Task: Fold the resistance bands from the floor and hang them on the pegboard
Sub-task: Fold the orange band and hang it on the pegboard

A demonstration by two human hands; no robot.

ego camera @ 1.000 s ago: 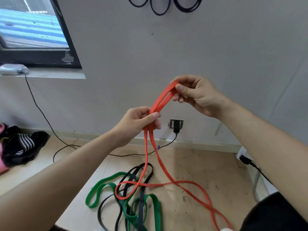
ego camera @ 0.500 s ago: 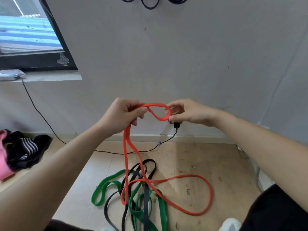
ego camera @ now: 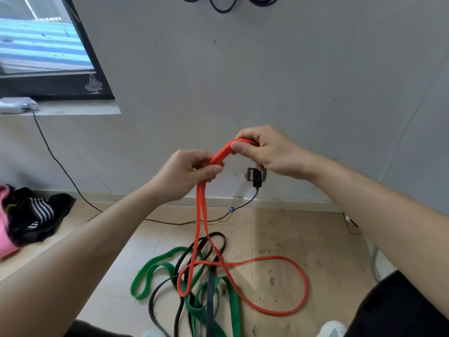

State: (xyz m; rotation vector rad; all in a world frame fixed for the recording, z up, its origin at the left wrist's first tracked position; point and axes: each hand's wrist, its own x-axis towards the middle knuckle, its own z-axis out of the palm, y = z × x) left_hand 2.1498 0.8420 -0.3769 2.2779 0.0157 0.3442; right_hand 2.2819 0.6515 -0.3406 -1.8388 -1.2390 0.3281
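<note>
Orange rubber fills both hands: the left hand (ego camera: pixel 192 171) pinches two strands of the orange band (ego camera: pixel 222 152) together, and the right hand (ego camera: pixel 269 154) grips the short arc that rises from that pinch. The two hands are close, with only that arc between them. From the left hand the strands drop to the floor (ego camera: pixel 315 239), where the rest lies in one wide loop.

To fold it well, the slack should probably be lifted and gathered in even lengths into the left hand's pinch, flat and untwisted, so the bundle hangs neatly. The hanging strands cross the green band (ego camera: pixel 155 268) and the dark bands (ego camera: pixel 213 285) heaped below, so a quick pull could drag those up or snag them; a slow lift looks safer.

Dark loops (ego camera: pixel 221 7) hang on the wall at the top edge, but what carries them is out of view. A black cable (ego camera: pixel 60 166) runs down to the floor, a plug sits in the socket (ego camera: pixel 256 176), and clothes (ego camera: pixel 31 215) lie at the left
</note>
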